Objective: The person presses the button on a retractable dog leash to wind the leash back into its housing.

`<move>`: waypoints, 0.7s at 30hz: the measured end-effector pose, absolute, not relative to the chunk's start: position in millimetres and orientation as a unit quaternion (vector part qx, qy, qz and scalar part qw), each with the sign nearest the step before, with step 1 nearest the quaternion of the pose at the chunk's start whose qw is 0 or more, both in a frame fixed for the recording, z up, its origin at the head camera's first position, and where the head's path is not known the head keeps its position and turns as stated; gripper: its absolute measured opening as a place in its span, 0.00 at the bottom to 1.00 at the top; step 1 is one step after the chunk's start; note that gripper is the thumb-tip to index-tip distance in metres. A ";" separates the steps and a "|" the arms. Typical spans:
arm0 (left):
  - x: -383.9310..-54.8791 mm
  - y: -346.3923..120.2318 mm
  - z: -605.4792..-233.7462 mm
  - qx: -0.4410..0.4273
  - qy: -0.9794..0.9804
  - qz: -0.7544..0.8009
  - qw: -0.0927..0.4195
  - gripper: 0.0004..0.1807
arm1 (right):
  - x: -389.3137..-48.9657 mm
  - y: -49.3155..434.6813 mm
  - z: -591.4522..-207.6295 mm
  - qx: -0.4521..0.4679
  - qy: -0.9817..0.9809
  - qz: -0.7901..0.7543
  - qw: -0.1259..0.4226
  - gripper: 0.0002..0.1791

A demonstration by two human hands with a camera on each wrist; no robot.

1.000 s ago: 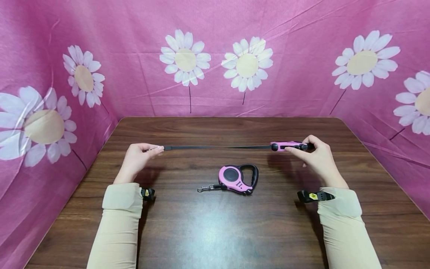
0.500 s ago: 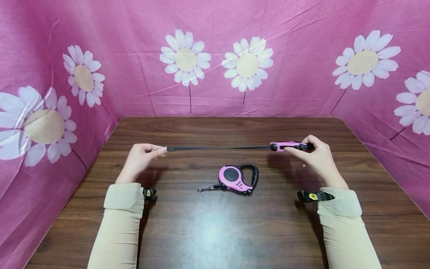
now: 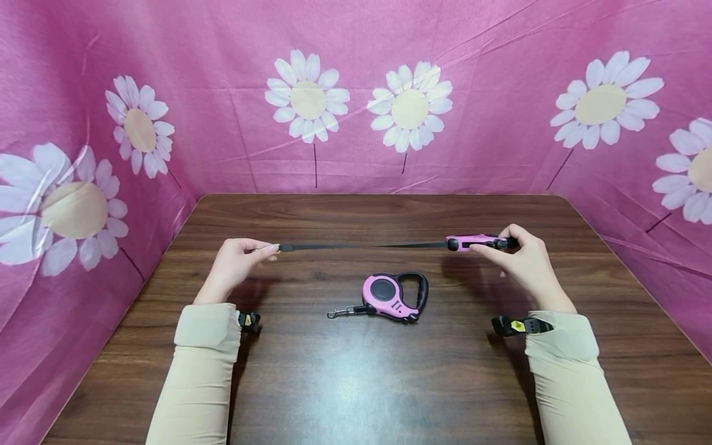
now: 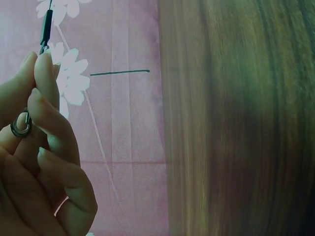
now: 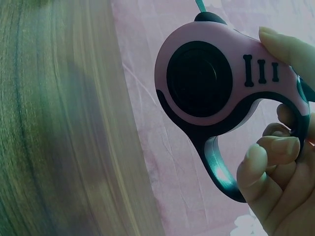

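Observation:
My right hand (image 3: 525, 262) grips a pink and black retractable dog leash (image 5: 199, 78), its fingers curled round the black loop handle and the thumb along the pink casing. From the casing's front a dark strap (image 3: 411, 245) runs out leftward, held up above the table. At its other end my left hand (image 3: 236, 266) pinches the metal clip (image 4: 20, 125), which is mostly hidden among the fingers; the strap's black end sleeve (image 4: 46, 27) sticks out past the fingertips. Between the hands and nearer to me, a second pink retractable leash (image 3: 384, 295) lies flat on the table, its clip pointing left.
The brown wood-grain table (image 3: 345, 371) ends at the back and sides against a pink cloth (image 3: 356, 37) printed with white daisies. Black wrist straps with cameras sit at both cuffs.
My left hand has moved slightly to the right with the clip, so the drawn-out strap is a little shorter. The right hand and the leash on the table stay nearly still.

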State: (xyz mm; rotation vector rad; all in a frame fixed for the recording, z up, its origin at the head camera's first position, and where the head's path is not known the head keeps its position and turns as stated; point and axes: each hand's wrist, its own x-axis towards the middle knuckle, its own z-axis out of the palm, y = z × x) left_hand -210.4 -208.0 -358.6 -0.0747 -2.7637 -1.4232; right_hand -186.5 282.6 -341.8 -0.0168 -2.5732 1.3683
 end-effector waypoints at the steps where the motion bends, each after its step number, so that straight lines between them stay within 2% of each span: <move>1: -210.3 -207.6 -358.4 -0.024 -0.889 -0.458 0.014 0.18 | -187.4 283.2 -343.0 -0.006 -0.878 0.465 0.113 0.21; 21: -209.1 -203.0 -358.3 -0.037 -0.875 -0.481 -0.034 0.23 | -194.1 288.9 -354.4 0.002 -0.875 0.470 0.113 0.21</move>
